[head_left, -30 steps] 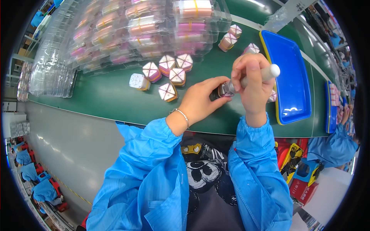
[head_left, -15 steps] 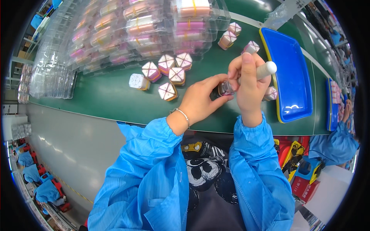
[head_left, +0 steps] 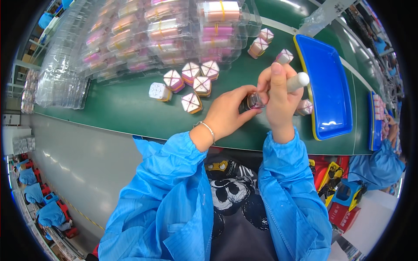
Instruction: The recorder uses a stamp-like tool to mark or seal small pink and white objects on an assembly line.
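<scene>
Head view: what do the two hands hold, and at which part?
Left hand pinches a small dark piece by its sides; right hand grips a white stick around its shaft.

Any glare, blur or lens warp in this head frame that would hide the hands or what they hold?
Head view: heavy fisheye bend at the belt edges, black rim all round; glare on the clear trays and blue tray; left hand, right hand and small jar sharp, evenly lit.

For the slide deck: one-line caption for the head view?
Left hand steadies a small dark piece; right hand grips a white-tipped tool over a green belt.
</scene>
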### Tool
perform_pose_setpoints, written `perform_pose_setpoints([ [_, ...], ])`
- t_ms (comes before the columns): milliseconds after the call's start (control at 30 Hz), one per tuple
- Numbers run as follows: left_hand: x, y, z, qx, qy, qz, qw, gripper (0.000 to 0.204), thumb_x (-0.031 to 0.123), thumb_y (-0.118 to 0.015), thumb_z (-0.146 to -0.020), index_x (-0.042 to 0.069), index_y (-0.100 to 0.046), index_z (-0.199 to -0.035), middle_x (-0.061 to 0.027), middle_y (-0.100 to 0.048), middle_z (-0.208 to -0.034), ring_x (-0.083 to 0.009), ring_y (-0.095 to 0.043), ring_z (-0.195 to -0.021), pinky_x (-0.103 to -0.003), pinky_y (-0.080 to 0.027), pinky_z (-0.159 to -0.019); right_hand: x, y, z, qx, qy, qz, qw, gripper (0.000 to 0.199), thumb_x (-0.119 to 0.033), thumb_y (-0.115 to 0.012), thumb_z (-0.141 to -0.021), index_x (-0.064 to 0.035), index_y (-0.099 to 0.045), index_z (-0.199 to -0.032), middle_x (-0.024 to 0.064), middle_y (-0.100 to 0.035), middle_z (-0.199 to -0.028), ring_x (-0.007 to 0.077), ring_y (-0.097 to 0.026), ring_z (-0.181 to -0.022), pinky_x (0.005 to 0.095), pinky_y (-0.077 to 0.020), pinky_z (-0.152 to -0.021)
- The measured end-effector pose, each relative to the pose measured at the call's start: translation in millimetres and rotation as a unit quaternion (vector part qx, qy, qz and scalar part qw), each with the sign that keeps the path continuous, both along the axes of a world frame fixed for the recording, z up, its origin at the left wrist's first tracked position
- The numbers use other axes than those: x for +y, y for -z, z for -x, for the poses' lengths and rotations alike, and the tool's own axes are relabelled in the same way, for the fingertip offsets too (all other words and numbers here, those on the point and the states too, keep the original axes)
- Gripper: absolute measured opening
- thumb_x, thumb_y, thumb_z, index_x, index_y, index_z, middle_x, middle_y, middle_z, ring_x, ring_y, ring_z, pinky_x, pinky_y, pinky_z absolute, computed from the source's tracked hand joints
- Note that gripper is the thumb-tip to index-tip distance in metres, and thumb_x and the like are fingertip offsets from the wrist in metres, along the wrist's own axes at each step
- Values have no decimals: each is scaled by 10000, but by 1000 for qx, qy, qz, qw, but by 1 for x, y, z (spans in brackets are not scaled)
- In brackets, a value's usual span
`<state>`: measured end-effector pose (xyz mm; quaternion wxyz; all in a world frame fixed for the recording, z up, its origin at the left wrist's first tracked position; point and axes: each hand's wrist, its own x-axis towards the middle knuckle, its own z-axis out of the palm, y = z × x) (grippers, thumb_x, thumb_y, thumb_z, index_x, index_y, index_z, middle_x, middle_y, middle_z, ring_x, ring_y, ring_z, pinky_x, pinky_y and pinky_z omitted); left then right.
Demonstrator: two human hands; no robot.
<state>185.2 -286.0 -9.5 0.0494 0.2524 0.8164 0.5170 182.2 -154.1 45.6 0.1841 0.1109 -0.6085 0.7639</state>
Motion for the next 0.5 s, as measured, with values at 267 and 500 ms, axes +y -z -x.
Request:
perform_pose_setpoints([
  [267, -3, 13, 6, -80, 43, -76, 993, 469, 290, -712, -879, 44, -548, -1244, -120, -669, -1084, -221, -654, -980, -332, -506, -850, 72, -37, -1, -55, 77, -38, 995, 224, -238, -589, -972, -62, -584, -835, 25, -584, -722, 63, -445, -467, 197, -281, -391],
  [500, -2, 24, 7, -89, 28, -208, 974, 482, 424, -541, -981, 26, -507, -1251, -116, -676, -925, -220, -662, -848, -330, -499, -768, 42, -16, 3, -290, -64, -394, 870, 454, -440, -712, -862, 5, -667, -784, 16, -557, -596, 80, -473, -561, 287, -386, -496],
])
